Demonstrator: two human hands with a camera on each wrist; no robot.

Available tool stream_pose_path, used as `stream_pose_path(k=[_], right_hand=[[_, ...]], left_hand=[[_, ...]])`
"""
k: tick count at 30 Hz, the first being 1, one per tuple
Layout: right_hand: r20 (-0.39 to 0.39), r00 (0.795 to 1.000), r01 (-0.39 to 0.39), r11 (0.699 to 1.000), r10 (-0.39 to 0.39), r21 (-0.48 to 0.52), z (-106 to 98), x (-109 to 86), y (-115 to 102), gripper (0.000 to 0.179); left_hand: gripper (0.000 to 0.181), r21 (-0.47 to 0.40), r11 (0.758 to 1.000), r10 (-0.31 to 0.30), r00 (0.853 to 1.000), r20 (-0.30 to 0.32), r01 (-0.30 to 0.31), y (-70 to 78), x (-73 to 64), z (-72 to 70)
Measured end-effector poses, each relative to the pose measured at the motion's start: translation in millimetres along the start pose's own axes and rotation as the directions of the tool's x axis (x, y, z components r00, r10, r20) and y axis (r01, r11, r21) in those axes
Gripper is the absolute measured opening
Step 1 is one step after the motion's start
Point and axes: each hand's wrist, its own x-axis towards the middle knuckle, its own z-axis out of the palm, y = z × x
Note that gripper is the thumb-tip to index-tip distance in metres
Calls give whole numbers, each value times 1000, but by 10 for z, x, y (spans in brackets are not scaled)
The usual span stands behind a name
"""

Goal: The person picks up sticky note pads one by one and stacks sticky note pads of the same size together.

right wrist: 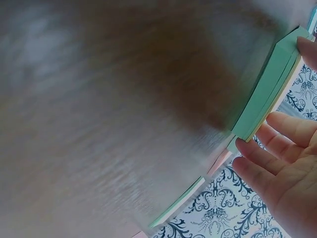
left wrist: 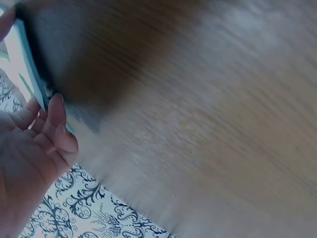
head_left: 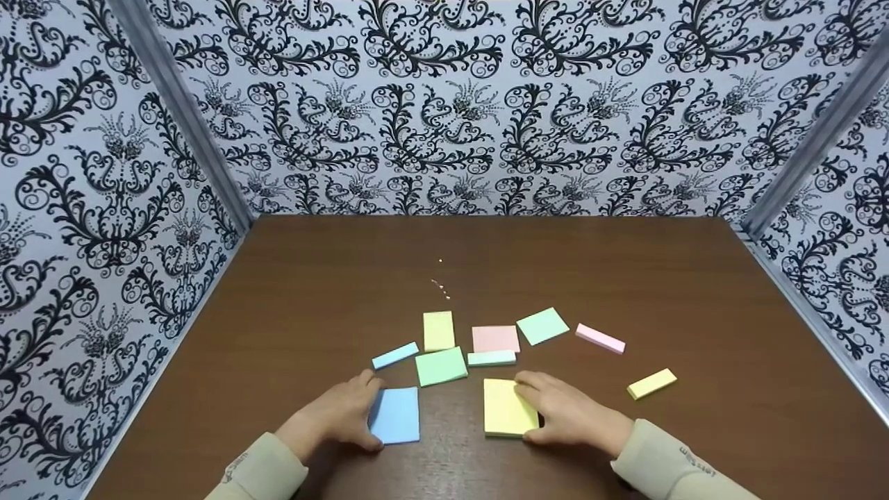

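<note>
My left hand (head_left: 340, 411) grips a blue sticky note pad (head_left: 399, 415) by its left side, thumb at the near corner and fingers at the far one. In the left wrist view that pad (left wrist: 30, 62) shows edge-on between thumb and fingers. A yellow square sticky note pad (head_left: 505, 408) lies to the right, and my right hand (head_left: 568, 411) holds it along its right side. Seen from the right wrist, the held stack (right wrist: 265, 94) has a thick green-looking side with a thin yellow edge. Both pads are flat and low; whether they touch the table cannot be told.
Beyond the hands lie green (head_left: 442, 367), yellow (head_left: 438, 330), pink (head_left: 495, 338) and another green pad (head_left: 543, 326). Narrow blocks are blue (head_left: 395, 355), pale green (head_left: 492, 358), pink (head_left: 600, 339) and yellow (head_left: 651, 383). White specks (head_left: 442, 286) dot the brown table (head_left: 312, 278); patterned walls (head_left: 444, 111) surround it.
</note>
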Motion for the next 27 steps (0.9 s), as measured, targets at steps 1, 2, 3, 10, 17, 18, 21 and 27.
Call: stream_pose_path(k=[1,2,3,10,17,18,21,27], right_hand=[[3,1000,-3,1000,3,2,-1,2,-1,65],[6,1000,-7,1000,7,4,0,4,-1,65],[9,1000,-9,1000,9,6,3,8,0,65],[32,999,-31,999,30,15,2,16,0,65],[38,998,-42,999,41,24,-10,1,5,68],[32,999,-43,999,42,25,-7,-3,8,68],[4,999,-36,999,36,30,11,-14,19,69],[-29,999,-15,999,17,46,43,0,33,69]], left_hand=[[82,15,1000,-6,1000,3,6,6,1,2],[83,28,1000,-12,1000,6,12,12,0,3],[84,39,999,-19,1000,12,19,12,0,7],[84,90,996,4,1000,-4,-4,25,11,12],[76,66,993,107,983,-147,-98,238,120,6],[75,73,991,119,979,-165,-109,296,152,8],[73,99,985,157,963,-217,-139,483,276,27],[72,227,964,193,952,-239,-139,835,542,76]])
